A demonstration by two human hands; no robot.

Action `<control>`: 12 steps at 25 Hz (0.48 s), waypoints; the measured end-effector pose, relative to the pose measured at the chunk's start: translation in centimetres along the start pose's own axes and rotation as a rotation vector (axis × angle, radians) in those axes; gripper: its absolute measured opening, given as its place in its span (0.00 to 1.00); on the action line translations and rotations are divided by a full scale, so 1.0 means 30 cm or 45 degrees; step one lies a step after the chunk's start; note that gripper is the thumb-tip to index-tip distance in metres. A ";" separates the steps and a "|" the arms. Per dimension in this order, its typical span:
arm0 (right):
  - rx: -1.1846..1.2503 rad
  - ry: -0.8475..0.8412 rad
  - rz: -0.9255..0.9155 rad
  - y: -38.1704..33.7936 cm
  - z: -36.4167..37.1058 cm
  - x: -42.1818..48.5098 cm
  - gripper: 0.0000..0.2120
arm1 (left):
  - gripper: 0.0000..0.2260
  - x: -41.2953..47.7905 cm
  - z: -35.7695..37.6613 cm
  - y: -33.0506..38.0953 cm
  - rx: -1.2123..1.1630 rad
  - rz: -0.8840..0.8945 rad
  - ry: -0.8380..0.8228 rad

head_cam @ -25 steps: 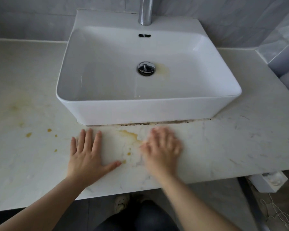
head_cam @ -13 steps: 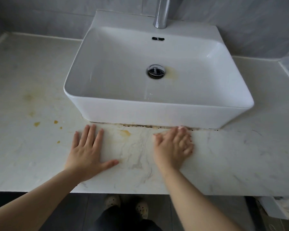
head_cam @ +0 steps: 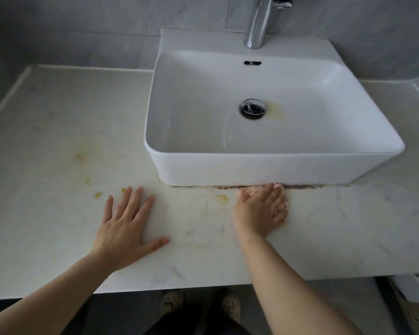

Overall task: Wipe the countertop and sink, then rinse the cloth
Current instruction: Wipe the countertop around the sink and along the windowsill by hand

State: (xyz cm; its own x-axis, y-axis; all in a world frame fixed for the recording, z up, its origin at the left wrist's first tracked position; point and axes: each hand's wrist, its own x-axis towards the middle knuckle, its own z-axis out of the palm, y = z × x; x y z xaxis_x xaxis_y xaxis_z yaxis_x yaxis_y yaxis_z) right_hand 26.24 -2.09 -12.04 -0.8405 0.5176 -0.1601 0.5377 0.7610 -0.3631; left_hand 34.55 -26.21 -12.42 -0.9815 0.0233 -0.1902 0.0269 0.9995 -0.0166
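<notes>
My left hand [head_cam: 126, 228] lies flat with spread fingers on the pale marble countertop [head_cam: 58, 117]. My right hand [head_cam: 259, 211] presses down on the counter right at the base of the white basin sink [head_cam: 276, 163]. A thin pinkish edge shows past its fingertips; whether it is the cloth I cannot tell. A yellow stain [head_cam: 221, 198] sits just left of the right hand. Smaller yellow spots [head_cam: 97, 195] lie left of my left hand. Another yellow patch [head_cam: 276, 110] is beside the drain [head_cam: 252, 108].
A chrome faucet [head_cam: 257, 22] rises behind the basin. Dark grime [head_cam: 312, 187] runs along the basin's front foot. Grey tiled wall stands behind. A white box [head_cam: 411, 288] sits below the counter's right end, and shoes [head_cam: 172, 301] show under the front edge.
My right hand has slid right and up to the basin's base. The yellow stain between the hands has shrunk. My left hand has stayed flat in place.
</notes>
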 end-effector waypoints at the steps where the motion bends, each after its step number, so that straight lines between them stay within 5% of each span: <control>1: 0.024 -0.017 -0.037 -0.071 0.031 -0.069 0.30 | 0.42 0.003 0.003 -0.034 0.003 0.011 0.005; 6: -0.071 -0.041 -0.750 -0.108 0.154 -0.284 0.33 | 0.40 0.016 0.009 -0.122 -0.006 0.107 0.034; 7: -0.081 -0.017 -0.705 -0.071 0.135 -0.229 0.33 | 0.40 0.017 0.011 -0.123 -0.011 0.117 0.044; 10: 0.122 0.113 -0.017 -0.024 0.068 -0.079 0.32 | 0.40 0.017 0.023 -0.124 -0.028 0.129 0.079; 12: 0.128 0.172 0.035 -0.100 0.089 -0.128 0.35 | 0.40 0.018 0.031 -0.125 -0.029 0.144 0.089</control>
State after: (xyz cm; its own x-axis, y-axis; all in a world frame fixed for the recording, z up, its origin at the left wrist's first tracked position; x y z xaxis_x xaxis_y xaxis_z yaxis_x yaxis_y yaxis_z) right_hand 27.68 -7.40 -12.77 -0.8054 0.5908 -0.0486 0.5454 0.7065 -0.4510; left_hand 34.08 -29.97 -13.38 -0.9832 0.1365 -0.1209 0.1346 0.9906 0.0237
